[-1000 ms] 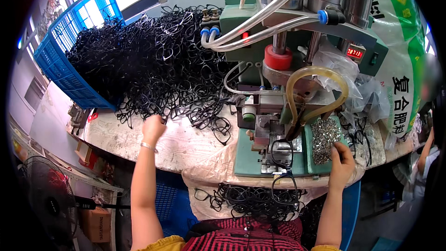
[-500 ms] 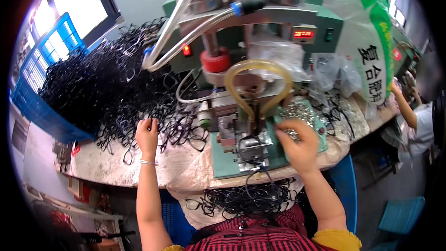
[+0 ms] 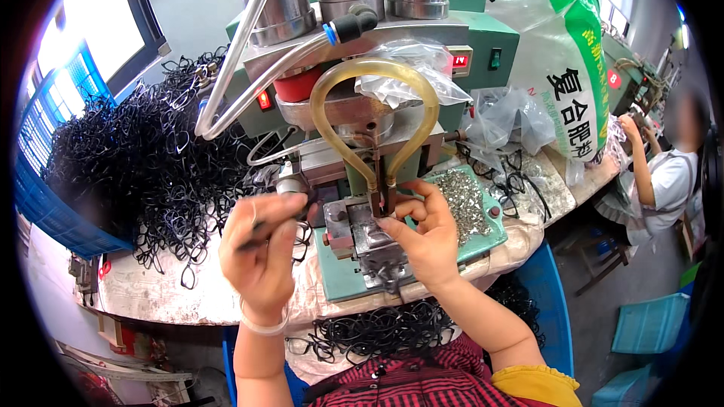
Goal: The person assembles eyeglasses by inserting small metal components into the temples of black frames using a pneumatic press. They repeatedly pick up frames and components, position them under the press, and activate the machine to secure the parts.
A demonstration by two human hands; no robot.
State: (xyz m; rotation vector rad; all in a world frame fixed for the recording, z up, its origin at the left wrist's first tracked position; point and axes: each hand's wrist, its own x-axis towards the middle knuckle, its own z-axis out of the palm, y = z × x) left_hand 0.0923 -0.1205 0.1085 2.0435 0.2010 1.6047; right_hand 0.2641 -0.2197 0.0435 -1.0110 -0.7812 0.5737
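My left hand point(image 3: 260, 260) is closed and slightly blurred, left of the machine's fixture. Between its fingers is a dark, slim thing whose kind I cannot make out. Close under the tips of a looped amber hose point(image 3: 428, 105), my right hand point(image 3: 428, 237) has its thumb and forefinger bent together at the metal fixture point(image 3: 377, 252). Whatever those fingers hold, if anything, is too small to name. Beside that hand, a green tray point(image 3: 483, 245) carries many tiny silvery metal parts point(image 3: 461, 203). The green press machine point(image 3: 483, 38) stands behind both hands.
A large heap of black eyeglass frames point(image 3: 151, 158) spills from a blue crate point(image 3: 68, 215) at left. More frames point(image 3: 377, 332) lie by my lap. A printed white-and-green sack point(image 3: 550, 68) and clear plastic bags point(image 3: 513, 120) stand at right. Another person point(image 3: 671, 181) sits beyond.
My left hand has moved right, from near the heap to beside the fixture. My right hand has gone from the small parts to the fixture. The black frame seen there earlier no longer shows.
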